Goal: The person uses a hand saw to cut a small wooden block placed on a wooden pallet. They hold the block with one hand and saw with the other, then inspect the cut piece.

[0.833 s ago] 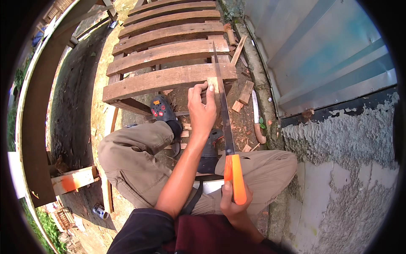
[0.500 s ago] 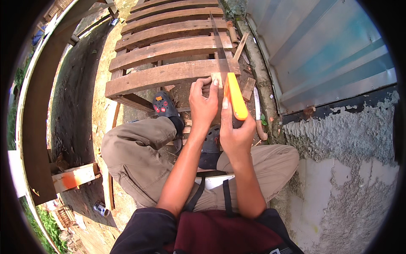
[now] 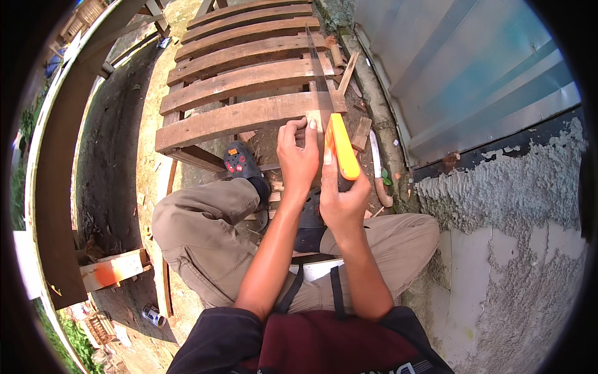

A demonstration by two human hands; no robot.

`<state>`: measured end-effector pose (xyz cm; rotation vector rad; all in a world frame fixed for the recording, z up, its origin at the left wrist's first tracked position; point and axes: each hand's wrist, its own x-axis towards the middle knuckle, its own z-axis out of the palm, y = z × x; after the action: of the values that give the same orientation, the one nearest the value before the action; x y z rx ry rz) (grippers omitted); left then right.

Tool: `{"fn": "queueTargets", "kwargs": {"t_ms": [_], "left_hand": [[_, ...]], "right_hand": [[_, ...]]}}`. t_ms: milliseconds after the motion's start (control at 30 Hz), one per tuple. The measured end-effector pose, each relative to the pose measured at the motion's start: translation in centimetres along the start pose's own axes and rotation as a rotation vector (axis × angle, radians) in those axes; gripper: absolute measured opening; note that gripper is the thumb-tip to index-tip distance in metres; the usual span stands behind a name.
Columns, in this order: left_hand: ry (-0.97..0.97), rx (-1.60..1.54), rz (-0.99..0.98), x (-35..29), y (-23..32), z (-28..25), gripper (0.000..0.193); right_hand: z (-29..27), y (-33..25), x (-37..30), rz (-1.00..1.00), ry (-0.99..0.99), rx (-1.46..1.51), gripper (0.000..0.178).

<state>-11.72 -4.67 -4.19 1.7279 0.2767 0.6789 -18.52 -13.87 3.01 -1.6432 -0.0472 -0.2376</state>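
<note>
My right hand is wrapped round the yellow and black handle of a hand saw, its thumb along the handle's side. The long thin blade points away from me, across the near right end of a slatted wooden bench. Close to the blade's left side, my left hand pinches a small pale piece of wood at the bench's near edge, thumb on top and fingers curled. Where the blade's teeth meet the wood cannot be made out clearly.
A large knife with a wooden handle lies on the ground at right, near wood offcuts. Corrugated metal sheeting and a rough wall stand along the right. A wooden frame and a can are at left.
The saw and my right hand have shifted slightly nearer to me and left in the picture. My left hand keeps its pinch on the wood. The whole view has moved a little.
</note>
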Motion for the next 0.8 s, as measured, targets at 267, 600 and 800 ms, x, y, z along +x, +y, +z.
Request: {"fn": "queueTargets", "kwargs": {"t_ms": [267,600,800], "left_hand": [[-0.045,0.098,0.022,-0.2,0.6,-0.5,0.024],[-0.107,-0.014,-0.082,0.6,-0.4,-1.5,0.028],[-0.151,0.059,-0.12,0.6,0.0,-1.7,0.039]], "right_hand": [[-5.8,0.6,-14.1,-0.185,-0.066,-0.263,0.015],[-2.0,0.2,-16.2,-0.193,-0.244,-0.096,0.02],[-6.9,2.3,-15.6,-0.063,-0.181,-0.101,0.017]]}}
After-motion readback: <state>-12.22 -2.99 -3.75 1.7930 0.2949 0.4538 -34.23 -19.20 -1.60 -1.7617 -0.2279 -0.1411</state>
